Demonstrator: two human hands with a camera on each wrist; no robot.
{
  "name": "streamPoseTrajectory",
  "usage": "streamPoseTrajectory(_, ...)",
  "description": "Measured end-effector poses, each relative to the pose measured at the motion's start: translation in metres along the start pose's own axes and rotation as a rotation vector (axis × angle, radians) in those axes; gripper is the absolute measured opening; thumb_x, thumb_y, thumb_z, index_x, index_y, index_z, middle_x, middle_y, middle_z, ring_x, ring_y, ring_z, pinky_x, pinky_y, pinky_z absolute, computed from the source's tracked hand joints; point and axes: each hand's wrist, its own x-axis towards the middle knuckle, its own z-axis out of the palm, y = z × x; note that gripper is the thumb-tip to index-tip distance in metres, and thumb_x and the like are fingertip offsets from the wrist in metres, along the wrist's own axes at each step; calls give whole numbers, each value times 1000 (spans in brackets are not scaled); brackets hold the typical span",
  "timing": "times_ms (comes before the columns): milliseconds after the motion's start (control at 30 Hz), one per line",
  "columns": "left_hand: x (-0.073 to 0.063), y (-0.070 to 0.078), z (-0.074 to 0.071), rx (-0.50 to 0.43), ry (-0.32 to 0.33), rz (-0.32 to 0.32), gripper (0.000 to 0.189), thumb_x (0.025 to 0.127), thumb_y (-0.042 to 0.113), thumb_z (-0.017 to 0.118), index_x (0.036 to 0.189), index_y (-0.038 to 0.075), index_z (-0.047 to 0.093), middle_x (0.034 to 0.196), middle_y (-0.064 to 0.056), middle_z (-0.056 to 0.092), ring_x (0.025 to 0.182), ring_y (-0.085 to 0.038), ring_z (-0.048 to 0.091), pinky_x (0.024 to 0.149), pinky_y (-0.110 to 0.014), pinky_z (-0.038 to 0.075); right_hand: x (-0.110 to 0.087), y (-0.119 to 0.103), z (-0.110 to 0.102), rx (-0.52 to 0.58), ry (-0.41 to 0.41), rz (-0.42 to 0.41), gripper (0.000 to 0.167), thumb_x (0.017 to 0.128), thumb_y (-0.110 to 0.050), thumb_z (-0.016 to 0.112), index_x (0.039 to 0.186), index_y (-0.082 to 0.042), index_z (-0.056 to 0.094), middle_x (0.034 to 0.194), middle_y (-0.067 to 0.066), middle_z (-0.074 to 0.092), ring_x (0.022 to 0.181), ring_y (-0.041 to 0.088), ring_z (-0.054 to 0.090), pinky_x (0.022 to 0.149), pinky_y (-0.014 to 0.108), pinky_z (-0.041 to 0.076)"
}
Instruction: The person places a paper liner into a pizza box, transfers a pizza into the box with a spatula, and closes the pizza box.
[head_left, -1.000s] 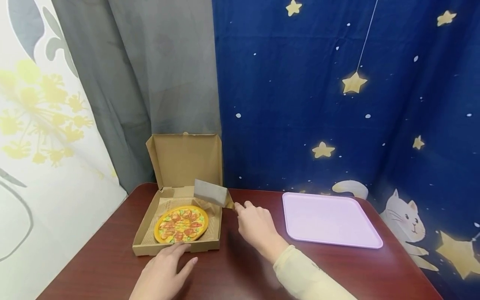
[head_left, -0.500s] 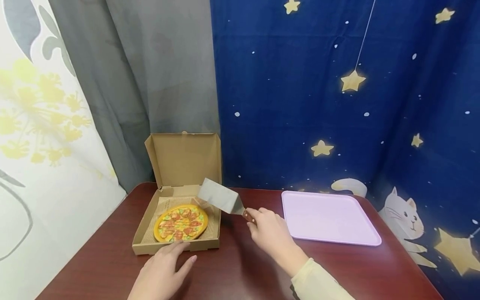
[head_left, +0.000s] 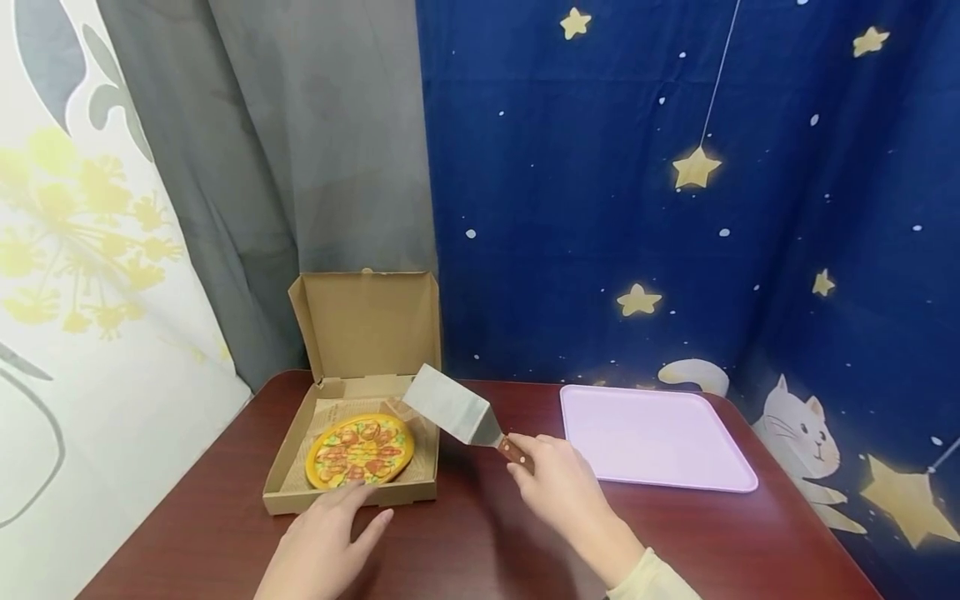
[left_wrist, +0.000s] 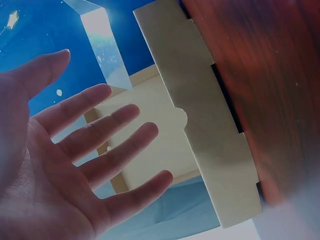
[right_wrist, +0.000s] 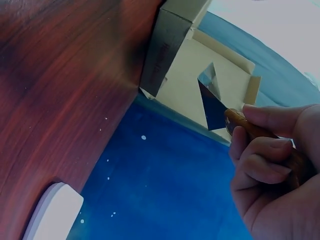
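Observation:
My right hand (head_left: 562, 487) grips the brown wooden handle of a spatula (head_left: 450, 406), with fingers curled round it in the right wrist view. Its flat metal blade is raised and points up and left, its far end overlapping the right side of an open cardboard pizza box (head_left: 367, 325). Inside, on printed paper, lies a round toy pizza (head_left: 360, 450) with a yellow rim, seemingly whole. My left hand (head_left: 322, 537) is by the box's front wall, fingertips overlapping it. In the left wrist view its fingers (left_wrist: 120, 155) are spread and hold nothing.
A pale pink tray (head_left: 660, 437) lies on the dark red wooden table (head_left: 457, 542), right of the box. The box lid stands upright at the back. Behind the table hang a grey curtain (head_left: 360, 150) and a blue star-patterned one (head_left: 555, 208).
My right hand has drawn the spatula to the right and toward me, so its blade is mostly off the box. The left hand and the pizza have stayed put.

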Motion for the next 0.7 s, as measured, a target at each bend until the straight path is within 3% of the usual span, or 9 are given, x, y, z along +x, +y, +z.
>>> streamPoseTrajectory(400,0,2,-2,-6,27,20,48,100,46,71,133,12,73,139,-14,71,130,-40,66,107,-64,53,-9,-9,-5,147,-17,176,36,88,-13,84,124,-11,80,106,8,83,96,24,80,86,47,64)
streamPoseTrajectory(700,-3,3,-3,-14,35,17,48,100,46,72,133,12,73,140,-15,70,132,-40,65,108,-63,53,-19,-20,-5,195,-18,201,36,88,-13,85,123,-12,81,107,6,84,98,22,80,88,46,64)
